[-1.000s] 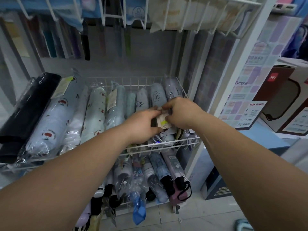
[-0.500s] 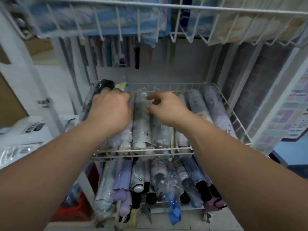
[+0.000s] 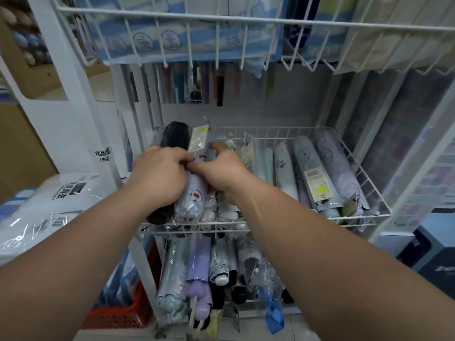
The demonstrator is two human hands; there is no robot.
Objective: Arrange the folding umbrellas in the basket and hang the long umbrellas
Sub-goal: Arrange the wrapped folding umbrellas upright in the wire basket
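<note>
Both hands are in the middle wire basket (image 3: 369, 214), at its left end, thumbs touching.

- Left hand (image 3: 160, 178): fingers curled over the black folding umbrella (image 3: 176, 136), the leftmost one in the basket.
- Right hand (image 3: 221, 171): thumb and curled fingers clamped around the white folding umbrella (image 3: 194, 198) next to it.

Look: the white one is a short, fat roll with a small red print, in a clear plastic sleeve, lying front to back. The black one is the same shape, also sleeved, with a paper tag (image 3: 198, 141) at its far end.

Count, middle basket:
- 1 black, 1 white with red print.
- Right of the hands I count 5: 2 mint umbrellas (image 3: 261, 156), 1 white with a purple sprig (image 3: 283, 168) and 2 lavender umbrellas with a bear outline (image 3: 328, 156).
- One barcode label (image 3: 317, 183) lies on the lavender pair.
- Pale ends show under the right wrist; I can't separate how many.

There are 3 wire baskets in view. The upper basket (image 3: 221, 18) holds flat blue packs. The lower basket (image 3: 157, 242) is packed with more sleeved folding umbrellas, and I can't count them. Long umbrellas (image 3: 219, 87) hang behind the rack.
</note>
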